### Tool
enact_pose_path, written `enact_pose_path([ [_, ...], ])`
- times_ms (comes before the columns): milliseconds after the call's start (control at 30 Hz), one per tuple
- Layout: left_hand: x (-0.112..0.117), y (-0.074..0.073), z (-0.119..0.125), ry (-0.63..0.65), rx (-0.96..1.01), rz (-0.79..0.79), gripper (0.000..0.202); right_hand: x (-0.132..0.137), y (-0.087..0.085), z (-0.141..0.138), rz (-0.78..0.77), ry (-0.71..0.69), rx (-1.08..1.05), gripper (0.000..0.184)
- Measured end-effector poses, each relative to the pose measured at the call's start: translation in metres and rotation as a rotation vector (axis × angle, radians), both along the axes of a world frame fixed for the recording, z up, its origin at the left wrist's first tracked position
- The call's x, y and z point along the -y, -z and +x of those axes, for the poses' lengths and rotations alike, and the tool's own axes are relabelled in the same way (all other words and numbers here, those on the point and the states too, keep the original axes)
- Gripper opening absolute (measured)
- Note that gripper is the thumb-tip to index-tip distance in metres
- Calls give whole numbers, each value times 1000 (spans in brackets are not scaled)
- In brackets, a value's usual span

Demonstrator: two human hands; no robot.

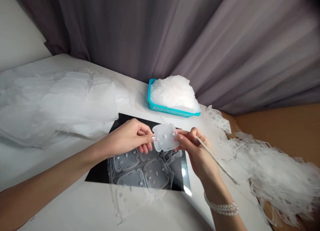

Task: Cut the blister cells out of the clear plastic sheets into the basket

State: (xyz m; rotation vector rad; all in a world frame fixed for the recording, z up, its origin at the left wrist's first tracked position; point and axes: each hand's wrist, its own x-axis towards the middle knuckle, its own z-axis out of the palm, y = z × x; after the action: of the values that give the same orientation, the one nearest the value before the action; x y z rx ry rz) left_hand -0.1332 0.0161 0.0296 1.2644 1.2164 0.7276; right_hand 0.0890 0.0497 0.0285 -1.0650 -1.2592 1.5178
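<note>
A translucent white plastic piece (163,137) with notched corners and small pads is held up between my two hands. My left hand (136,136) pinches its left edge between thumb and fingers. My right hand (197,147) grips the right edge with thumb and forefinger, and a thin pale stick (220,166) lies across that same hand, pointing down to the right. Below, a translucent sheet (142,171) with several similar pieces in it rests partly on a glossy black panel (100,172) and overhangs its front edge.
A turquoise basket (172,112) heaped with translucent white pieces stands at the back. Stacked translucent sheets (75,101) in plastic cover the left of the white table (82,207). Leftover cut-out webbing (275,171) piles up at the right, by brown cardboard (282,124). Grey curtains (125,31) hang behind.
</note>
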Motion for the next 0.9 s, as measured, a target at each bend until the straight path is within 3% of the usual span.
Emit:
enact_pose_path([
  [100,-3,8,0,-21,-132,43,38,-5,4,1,5,-32,65,47],
  [200,-5,14,-1,-30,-216,93,43,-28,8,16,106,154,121,46],
  [400,-7,21,-6,-16,-289,187,37,-114,-1,77,252,602,78,45],
  [500,-8,25,-7,-9,-332,237,34,-159,-13,90,246,702,82,24],
  [533,-9,26,-7,-3,-342,245,33,-174,-18,88,240,715,91,16],
  [633,-9,27,-6,24,-387,256,33,-217,-27,70,207,718,136,31],
  [733,-8,27,-6,47,-455,261,33,-248,-25,48,130,678,212,35],
  [900,-8,27,-10,40,-522,287,33,-258,-4,51,23,596,383,35],
])
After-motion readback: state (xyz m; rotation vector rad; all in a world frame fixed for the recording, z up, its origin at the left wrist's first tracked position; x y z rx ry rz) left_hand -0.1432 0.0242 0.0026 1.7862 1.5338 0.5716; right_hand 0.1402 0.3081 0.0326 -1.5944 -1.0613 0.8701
